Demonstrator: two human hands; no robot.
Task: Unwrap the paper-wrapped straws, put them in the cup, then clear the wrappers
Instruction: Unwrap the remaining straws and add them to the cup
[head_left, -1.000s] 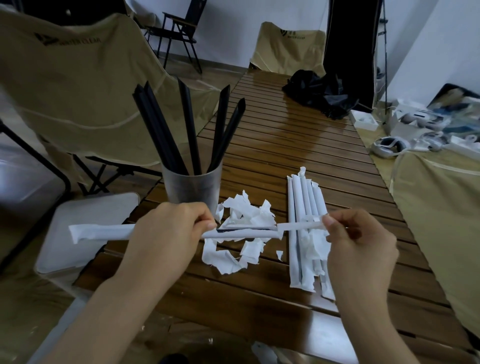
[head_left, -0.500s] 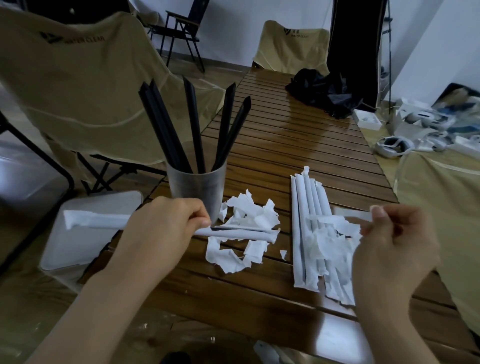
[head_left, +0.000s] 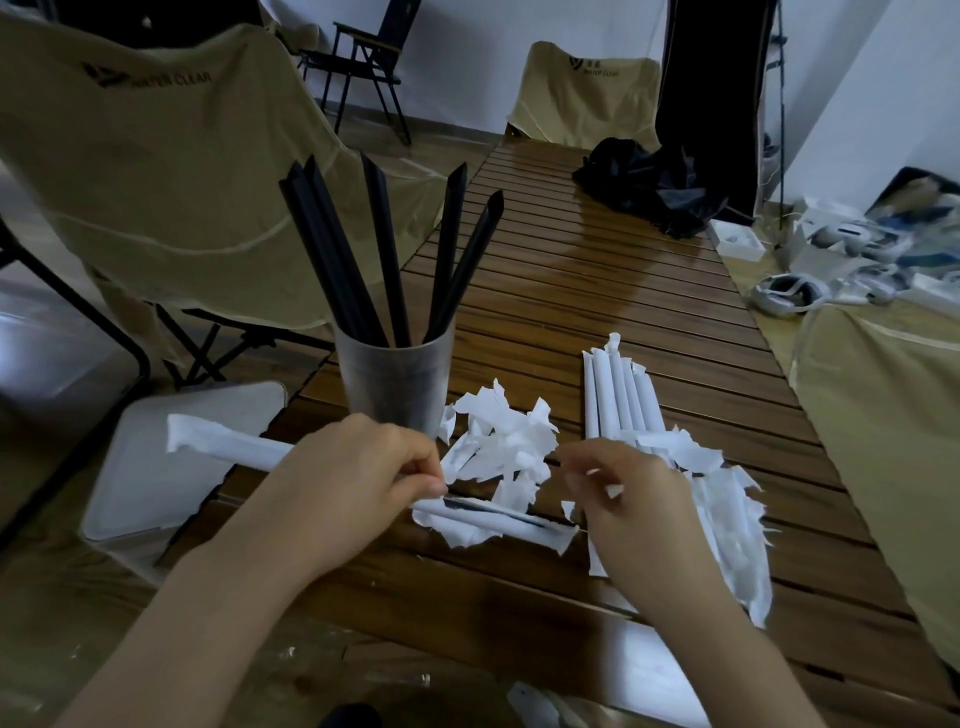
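Head view: a paper-wrapped straw (head_left: 363, 480) is gripped in the left hand (head_left: 358, 478), laid across the table's (head_left: 597, 291) near edge, wrapper partly torn. Right hand (head_left: 631, 499) is curled at its torn end; whether paper is pinched cannot be told. Cup (head_left: 395, 384) stands just behind the left hand.

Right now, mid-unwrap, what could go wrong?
1. The left hand grips the half-opened wrapped straw right in front of the cup; a hard tug might tip it and its black straws.
2. Torn scraps lie against the still-wrapped straws, so clearing may sweep those away too.
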